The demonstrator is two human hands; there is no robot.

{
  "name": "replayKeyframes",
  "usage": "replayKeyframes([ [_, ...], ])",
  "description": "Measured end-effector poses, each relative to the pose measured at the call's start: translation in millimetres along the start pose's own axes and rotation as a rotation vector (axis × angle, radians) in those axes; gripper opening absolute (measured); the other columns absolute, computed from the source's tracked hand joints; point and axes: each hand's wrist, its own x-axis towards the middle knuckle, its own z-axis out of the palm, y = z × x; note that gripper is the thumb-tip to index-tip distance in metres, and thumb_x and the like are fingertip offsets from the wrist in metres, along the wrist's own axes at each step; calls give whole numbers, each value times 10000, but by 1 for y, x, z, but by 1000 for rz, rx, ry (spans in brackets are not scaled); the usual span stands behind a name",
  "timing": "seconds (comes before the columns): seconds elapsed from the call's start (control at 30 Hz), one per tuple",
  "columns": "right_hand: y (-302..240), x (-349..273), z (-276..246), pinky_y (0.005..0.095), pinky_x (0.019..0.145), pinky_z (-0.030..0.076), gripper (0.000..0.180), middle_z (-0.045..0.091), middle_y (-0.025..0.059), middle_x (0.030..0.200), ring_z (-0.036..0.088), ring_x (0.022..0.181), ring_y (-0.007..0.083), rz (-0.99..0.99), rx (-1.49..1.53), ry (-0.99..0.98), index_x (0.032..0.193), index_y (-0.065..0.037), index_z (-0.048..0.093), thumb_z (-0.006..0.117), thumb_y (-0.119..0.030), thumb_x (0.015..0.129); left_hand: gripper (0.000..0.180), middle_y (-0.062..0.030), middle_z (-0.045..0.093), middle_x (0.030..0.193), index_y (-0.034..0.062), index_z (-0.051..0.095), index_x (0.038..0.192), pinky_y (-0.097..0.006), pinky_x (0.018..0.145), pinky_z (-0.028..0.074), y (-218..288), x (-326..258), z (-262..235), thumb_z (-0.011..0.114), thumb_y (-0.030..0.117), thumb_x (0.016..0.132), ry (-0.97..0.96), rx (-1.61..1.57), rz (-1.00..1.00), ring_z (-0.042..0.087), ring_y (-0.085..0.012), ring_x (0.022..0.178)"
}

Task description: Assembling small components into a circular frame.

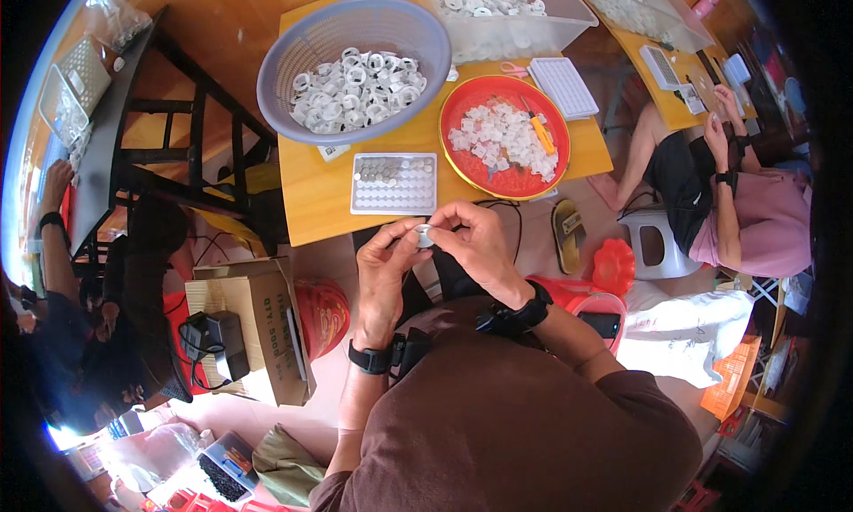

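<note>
You are holding one white piece (424,238) in two hands, left hand (382,263) and right hand (475,246). Ahead, one colander (382,19), one red tray (471,163), one cutter (542,134), one pair of scissors (514,69) and two clear bins (511,39) (673,34) are sitting; two co-workers (751,228) (60,254) are flanking you.

Cardboard box (265,352): dark printed capitals and digits running along its side, partly legible.
White sack (684,330): dark strokes and faint red marks, too small to read.
Yellow-brown slipper (568,237): a small marking on the strap, unreadable.
Black shorts (677,188): one tiny white mark, too small to read.
</note>
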Motion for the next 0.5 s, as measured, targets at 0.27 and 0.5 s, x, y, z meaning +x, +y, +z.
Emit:
replayKeyframes([
  [0.27,-6,-1,5,201,572,455,70,608,38,724,562,653,64,29,133,-37,811,13,593,625,-31,767,189,-77,618,989,-2,615,1030,-264,763,507,-6,-1,-5,583,42,849,-10,76,109,597,-134,873],
  [0.5,-7,-1,10,195,581,466,67,598,33,718,566,657,60,29,70,-49,781,18,560,620,4,756,189,-44,547,931,-2,645,990,-238,715,486,-2,-3,-1,608,-19,805,32,62,143,564,-117,841],
])
